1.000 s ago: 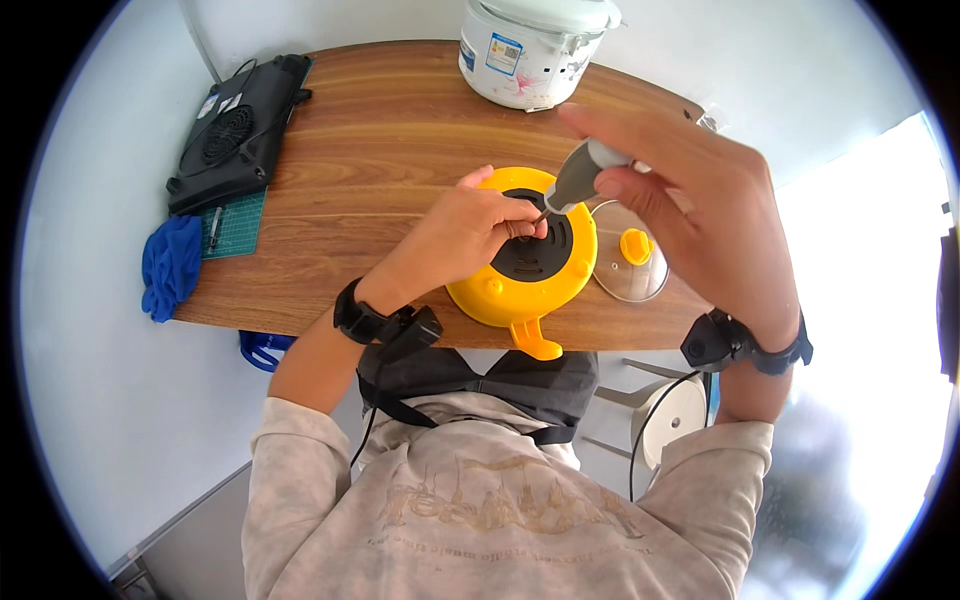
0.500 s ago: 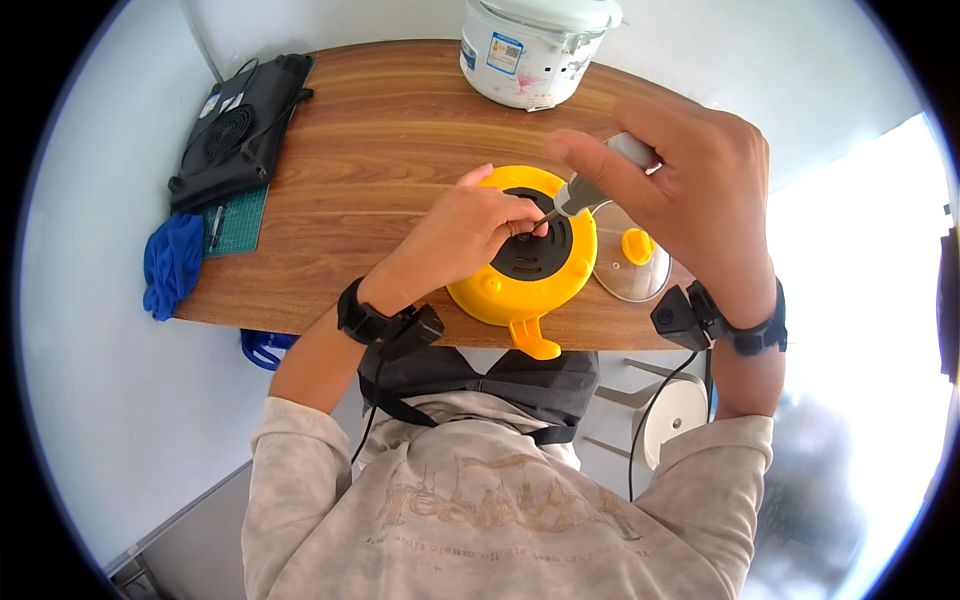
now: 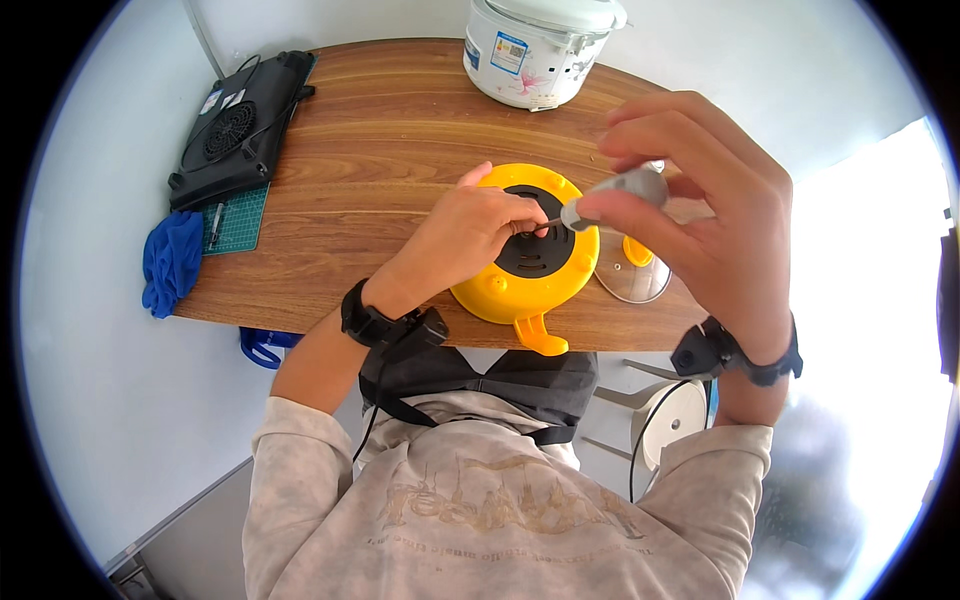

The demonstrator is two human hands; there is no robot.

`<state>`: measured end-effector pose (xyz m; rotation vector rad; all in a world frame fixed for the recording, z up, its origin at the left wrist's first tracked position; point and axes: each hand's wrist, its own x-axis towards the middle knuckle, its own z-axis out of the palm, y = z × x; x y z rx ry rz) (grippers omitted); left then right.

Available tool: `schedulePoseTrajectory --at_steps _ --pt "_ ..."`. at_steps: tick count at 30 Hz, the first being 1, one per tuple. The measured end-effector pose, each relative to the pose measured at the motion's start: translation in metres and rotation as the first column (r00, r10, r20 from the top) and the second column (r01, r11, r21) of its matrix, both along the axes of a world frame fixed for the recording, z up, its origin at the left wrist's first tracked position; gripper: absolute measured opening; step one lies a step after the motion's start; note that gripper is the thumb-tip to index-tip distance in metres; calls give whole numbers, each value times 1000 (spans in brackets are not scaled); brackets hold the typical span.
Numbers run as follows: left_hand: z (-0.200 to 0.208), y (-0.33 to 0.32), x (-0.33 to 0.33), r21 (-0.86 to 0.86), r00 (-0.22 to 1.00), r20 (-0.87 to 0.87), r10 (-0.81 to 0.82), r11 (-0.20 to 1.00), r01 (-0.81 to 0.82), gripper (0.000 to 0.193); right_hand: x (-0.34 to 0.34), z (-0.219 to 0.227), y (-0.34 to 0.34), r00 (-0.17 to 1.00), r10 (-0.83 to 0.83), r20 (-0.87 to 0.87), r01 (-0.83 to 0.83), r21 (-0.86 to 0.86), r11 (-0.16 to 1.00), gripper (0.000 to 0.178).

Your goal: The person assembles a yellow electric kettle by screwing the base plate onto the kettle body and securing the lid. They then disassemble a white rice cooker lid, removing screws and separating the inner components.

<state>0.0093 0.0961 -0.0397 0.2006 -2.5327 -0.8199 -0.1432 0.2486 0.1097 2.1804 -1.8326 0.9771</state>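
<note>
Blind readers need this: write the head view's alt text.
A person's right hand holds a gray screwdriver slanting toward the left hand, over the black vented base of an upturned yellow electric pot. A yellow-knobbed glass lid lies alongside; a white rice cooker stands behind.

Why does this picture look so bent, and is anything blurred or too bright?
Head view: fisheye distortion, with the table's far edge looking bowed and dark corners around the image; head view: the grey-handled tool by the right hand looks smeared; head view: glare whitens the right side.
</note>
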Motion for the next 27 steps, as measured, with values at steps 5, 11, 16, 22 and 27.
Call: schedulePoseTrajectory --at_steps 5,11,16,22,27 --pt "0 0 0 -9 999 -28 16 1000 -16 11 -1 -5 -6 1000 17 -3 -17 -25 1000 32" --pt "1 -1 0 18 999 -32 2 1000 -1 11 10 -4 -2 995 42 85 -44 12 999 34" --pt "4 0 0 27 1000 -17 -6 1000 6 13 4 -4 -1 995 -33 95 27 63 998 33" --pt "5 0 1 38 1000 15 -25 999 24 16 4 3 0 997 -47 68 41 90 995 29" --pt "7 -1 1 44 999 30 -14 999 12 17 5 4 -4 994 -102 41 98 84 992 29"
